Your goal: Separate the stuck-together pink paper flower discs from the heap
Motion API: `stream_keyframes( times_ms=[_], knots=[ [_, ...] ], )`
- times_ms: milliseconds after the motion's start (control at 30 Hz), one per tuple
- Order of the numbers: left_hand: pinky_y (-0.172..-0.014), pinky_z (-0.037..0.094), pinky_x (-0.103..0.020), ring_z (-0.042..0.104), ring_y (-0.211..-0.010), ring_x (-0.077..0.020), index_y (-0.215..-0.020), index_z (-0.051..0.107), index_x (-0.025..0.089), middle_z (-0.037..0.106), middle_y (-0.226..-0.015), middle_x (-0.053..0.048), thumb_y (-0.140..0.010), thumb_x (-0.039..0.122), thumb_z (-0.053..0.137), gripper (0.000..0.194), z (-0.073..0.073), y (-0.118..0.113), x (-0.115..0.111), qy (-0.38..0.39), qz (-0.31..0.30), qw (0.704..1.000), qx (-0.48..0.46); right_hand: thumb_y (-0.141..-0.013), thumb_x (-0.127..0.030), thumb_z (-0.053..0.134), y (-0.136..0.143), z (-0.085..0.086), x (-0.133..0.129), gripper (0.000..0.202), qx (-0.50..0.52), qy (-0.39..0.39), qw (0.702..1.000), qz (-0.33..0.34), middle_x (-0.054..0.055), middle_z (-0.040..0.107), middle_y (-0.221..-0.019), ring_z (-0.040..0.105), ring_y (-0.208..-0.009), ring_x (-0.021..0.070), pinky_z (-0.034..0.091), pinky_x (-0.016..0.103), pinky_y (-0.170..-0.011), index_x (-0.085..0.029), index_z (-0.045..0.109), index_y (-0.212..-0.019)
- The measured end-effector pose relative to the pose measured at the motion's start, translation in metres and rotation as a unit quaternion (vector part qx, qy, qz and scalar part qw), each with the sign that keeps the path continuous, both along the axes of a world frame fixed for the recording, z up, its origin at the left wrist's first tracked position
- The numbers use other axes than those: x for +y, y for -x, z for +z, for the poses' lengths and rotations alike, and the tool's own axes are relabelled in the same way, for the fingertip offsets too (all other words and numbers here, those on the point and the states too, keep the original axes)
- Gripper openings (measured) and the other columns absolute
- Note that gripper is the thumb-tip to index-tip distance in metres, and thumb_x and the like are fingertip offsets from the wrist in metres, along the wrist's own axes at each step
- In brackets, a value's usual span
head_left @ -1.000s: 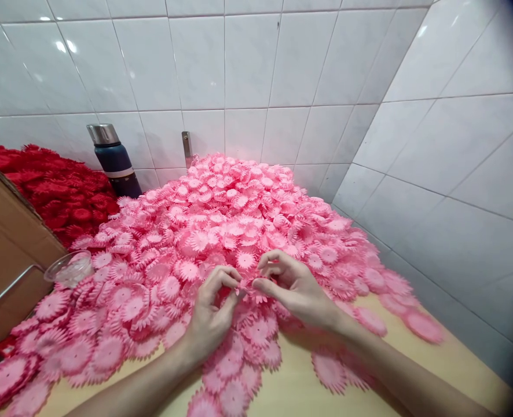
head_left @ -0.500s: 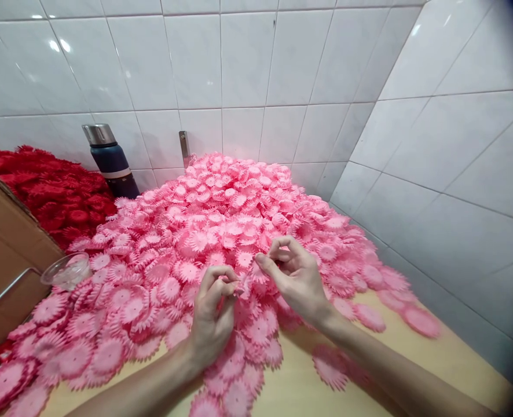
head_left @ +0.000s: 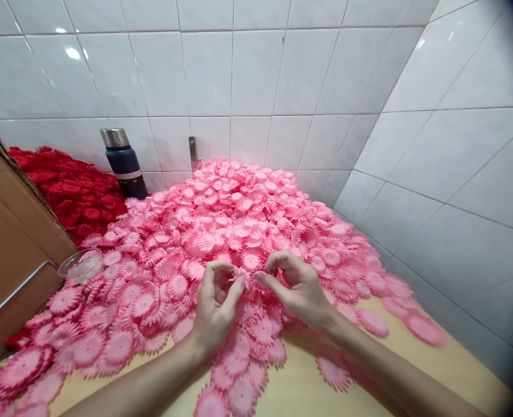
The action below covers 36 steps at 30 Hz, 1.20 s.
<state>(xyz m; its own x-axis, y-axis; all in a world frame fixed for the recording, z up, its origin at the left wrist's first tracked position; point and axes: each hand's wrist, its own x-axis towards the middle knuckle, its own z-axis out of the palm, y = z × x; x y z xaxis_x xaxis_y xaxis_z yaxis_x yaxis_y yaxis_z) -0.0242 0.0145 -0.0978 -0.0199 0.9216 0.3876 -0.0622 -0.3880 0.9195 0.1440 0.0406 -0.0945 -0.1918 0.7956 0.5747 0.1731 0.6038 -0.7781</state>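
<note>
Between the thumb and bent fingers of my left hand (head_left: 216,304) is a small pink fringed flower piece (head_left: 241,278), its edges gathered up. My right hand (head_left: 300,289) is just to the right of it, thumb and index finger curled close together. Whatever lies between those fingertips is too small to make out. Both hands hover over a big heap of pink scalloped discs (head_left: 239,205), each with a pale middle and many with a tiny centre hole. Loose discs (head_left: 243,394) spread below my left hand.
A dark blue bottle (head_left: 126,165) with a steel cap stands behind the heap, next to a red pile (head_left: 78,194). At the left are a cardboard box (head_left: 15,231) and a clear plastic dish (head_left: 80,266). Tiled walls (head_left: 256,69) bound the yellowish table (head_left: 300,382).
My left thumb has stretched forward and the pink piece now shows more fully in its grip. My right hand has dropped slightly. The whole view has shifted a little.
</note>
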Motion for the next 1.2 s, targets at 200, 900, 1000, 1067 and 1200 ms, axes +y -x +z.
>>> stream_keyframes(
  times_ms=[200,900,1000,1067,1200],
  knots=[
    [-0.068,0.049,-0.029,0.061,-0.071,-0.016,-0.077,0.066,0.017,0.066,-0.075,-0.004,-0.091,0.032,0.056,0.023,0.001,0.005,0.001,0.018,-0.037,0.995,0.087,-0.086,-0.024,0.066,-0.002,0.001,-0.001,0.01,-0.028,-0.013,0.999,0.012,0.002,0.061,-0.082,0.059,-0.076,0.0165,0.052,0.034,-0.069,-0.023,0.058,-0.092],
    [-0.073,0.049,-0.028,0.059,-0.081,-0.0161,-0.093,0.061,0.02,0.062,-0.087,-0.003,-0.089,0.025,0.059,0.006,-0.005,0.003,0.004,-0.015,0.045,0.992,0.119,-0.084,-0.025,0.068,-0.025,0.018,0.013,0.01,0.134,0.005,0.974,-0.181,0.001,0.059,-0.077,0.058,-0.07,0.0147,0.048,0.028,-0.064,-0.021,0.059,-0.085],
    [-0.089,0.048,-0.034,0.06,-0.101,-0.021,-0.088,0.068,0.019,0.063,-0.103,-0.007,-0.088,0.023,0.06,0.009,-0.003,0.005,0.005,-0.025,0.06,0.988,0.143,-0.082,-0.027,0.071,-0.016,0.011,0.007,0.012,0.119,0.043,0.982,-0.138,0.003,0.065,-0.082,0.062,-0.076,0.0172,0.052,0.032,-0.07,-0.019,0.063,-0.086],
    [-0.096,0.046,-0.037,0.058,-0.109,-0.0227,-0.09,0.071,0.019,0.062,-0.109,-0.009,-0.088,0.022,0.06,0.011,-0.003,0.005,0.005,-0.029,0.064,0.986,0.151,-0.081,-0.029,0.072,-0.013,0.009,0.004,0.014,0.117,0.061,0.983,-0.129,0.005,0.067,-0.084,0.064,-0.077,0.0187,0.053,0.035,-0.072,-0.019,0.065,-0.087],
    [-0.1,0.045,-0.04,0.057,-0.113,-0.0223,-0.104,0.068,0.022,0.061,-0.113,-0.008,-0.088,0.022,0.06,0.017,-0.005,0.006,0.006,-0.04,0.06,0.988,0.14,-0.077,-0.029,0.076,-0.011,0.012,-0.001,0.02,0.079,0.06,0.99,-0.1,0.004,0.067,-0.087,0.064,-0.081,0.0193,0.053,0.037,-0.077,-0.02,0.065,-0.09]
  ],
)
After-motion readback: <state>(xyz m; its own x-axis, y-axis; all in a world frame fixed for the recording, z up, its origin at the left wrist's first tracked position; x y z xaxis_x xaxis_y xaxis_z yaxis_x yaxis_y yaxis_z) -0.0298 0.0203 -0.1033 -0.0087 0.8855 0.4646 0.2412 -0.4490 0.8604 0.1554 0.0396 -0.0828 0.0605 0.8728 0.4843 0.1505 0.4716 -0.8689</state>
